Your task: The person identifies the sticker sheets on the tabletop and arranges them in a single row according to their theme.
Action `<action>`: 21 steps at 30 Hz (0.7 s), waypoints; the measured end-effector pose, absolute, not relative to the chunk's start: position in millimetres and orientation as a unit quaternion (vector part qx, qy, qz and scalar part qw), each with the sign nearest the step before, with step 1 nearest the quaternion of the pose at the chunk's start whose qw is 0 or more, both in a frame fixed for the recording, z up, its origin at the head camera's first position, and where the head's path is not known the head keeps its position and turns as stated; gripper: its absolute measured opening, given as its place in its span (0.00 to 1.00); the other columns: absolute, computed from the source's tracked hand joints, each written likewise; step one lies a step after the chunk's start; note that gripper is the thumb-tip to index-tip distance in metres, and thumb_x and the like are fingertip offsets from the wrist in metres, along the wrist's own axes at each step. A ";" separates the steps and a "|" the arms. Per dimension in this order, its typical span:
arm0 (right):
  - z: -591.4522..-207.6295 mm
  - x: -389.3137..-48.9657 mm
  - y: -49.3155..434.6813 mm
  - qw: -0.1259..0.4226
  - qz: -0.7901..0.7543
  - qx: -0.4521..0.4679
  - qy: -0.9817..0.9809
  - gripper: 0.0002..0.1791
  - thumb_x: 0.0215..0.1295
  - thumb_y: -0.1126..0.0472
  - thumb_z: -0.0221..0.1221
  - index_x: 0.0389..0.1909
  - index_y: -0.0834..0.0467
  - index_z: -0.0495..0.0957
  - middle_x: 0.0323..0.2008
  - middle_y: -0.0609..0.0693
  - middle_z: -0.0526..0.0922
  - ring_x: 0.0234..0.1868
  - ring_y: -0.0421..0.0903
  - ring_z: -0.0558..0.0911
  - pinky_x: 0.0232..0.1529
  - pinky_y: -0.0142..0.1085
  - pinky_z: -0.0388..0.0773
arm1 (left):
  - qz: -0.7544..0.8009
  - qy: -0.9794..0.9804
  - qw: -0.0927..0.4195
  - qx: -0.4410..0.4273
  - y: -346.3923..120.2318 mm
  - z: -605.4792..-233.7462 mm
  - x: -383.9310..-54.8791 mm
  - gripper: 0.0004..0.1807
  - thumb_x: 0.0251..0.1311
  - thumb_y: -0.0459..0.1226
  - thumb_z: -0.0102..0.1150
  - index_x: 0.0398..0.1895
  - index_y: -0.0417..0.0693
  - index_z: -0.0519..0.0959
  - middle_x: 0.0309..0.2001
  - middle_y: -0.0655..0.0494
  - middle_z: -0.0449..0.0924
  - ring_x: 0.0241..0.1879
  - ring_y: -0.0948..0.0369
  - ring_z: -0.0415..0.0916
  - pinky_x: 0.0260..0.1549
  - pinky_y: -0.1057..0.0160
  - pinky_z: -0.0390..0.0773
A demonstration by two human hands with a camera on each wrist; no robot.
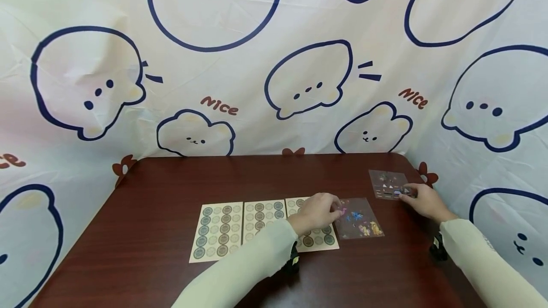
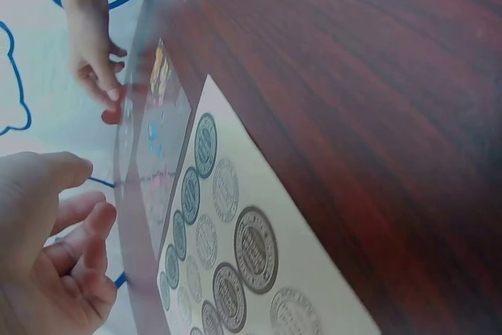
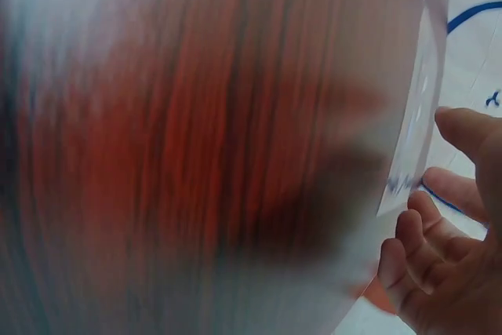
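Observation:
My left hand (image 1: 317,210) hovers over the right end of three cream sheets of round stamp-like stickers (image 1: 308,240), its fingers loosely bent and nothing between them. Just past its fingertips lies a clear sticker sheet (image 1: 358,225) with pink, blue and yellow figures. In the left wrist view the thumb and index finger (image 2: 100,217) stand apart. Over on the right, my right hand (image 1: 425,201) reaches to a smaller clear sheet (image 1: 385,185) with tiny dark and white shapes. In the right wrist view, its relaxed fingertips are right at the edge of this clear sheet (image 3: 408,131).
All the sheets lie flat on a dark red-brown wooden table (image 1: 150,232). A pale cloth (image 1: 248,84) with blue-outlined cartoon figures hangs behind the table and along both sides. My left forearm partly covers the middle and right cream sheets.

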State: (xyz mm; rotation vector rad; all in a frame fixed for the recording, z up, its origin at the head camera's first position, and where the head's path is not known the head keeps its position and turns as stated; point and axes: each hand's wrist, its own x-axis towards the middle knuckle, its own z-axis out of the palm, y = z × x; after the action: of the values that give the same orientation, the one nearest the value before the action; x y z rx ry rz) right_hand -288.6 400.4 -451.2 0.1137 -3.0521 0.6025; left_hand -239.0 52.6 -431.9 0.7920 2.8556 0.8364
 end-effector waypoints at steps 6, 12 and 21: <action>-454.8 -293.1 413.1 0.006 0.186 0.032 -0.982 0.30 0.70 0.56 0.61 0.60 0.77 0.72 0.47 0.73 0.82 0.44 0.62 0.82 0.47 0.60 0.77 | 0.285 0.916 0.047 0.279 49.2 -431.2 -245.2 0.14 0.70 0.44 0.60 0.53 0.51 0.85 0.41 0.64 0.87 0.31 0.73 0.74 0.30 0.74 0.72; -454.1 -297.6 411.4 -0.002 0.168 0.036 -0.985 0.28 0.68 0.56 0.63 0.59 0.75 0.75 0.50 0.75 0.81 0.48 0.68 0.81 0.48 0.61 0.77 | 0.284 0.916 0.050 0.281 44.9 -426.1 -248.4 0.13 0.70 0.43 0.60 0.53 0.51 0.85 0.41 0.63 0.86 0.33 0.72 0.75 0.33 0.73 0.74; -446.6 -303.1 395.2 -0.023 0.185 0.032 -0.982 0.26 0.68 0.59 0.64 0.58 0.75 0.76 0.55 0.77 0.78 0.52 0.69 0.79 0.52 0.63 0.76 | 0.272 0.925 0.045 0.263 32.4 -424.9 -255.4 0.13 0.71 0.43 0.59 0.53 0.51 0.84 0.44 0.60 0.85 0.38 0.68 0.78 0.38 0.69 0.77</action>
State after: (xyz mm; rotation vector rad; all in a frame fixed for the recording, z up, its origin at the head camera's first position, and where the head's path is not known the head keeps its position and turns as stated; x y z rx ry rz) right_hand -303.1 395.2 -446.6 0.1011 -3.1310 0.5885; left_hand -255.4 32.4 -424.9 0.8019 2.8245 0.8298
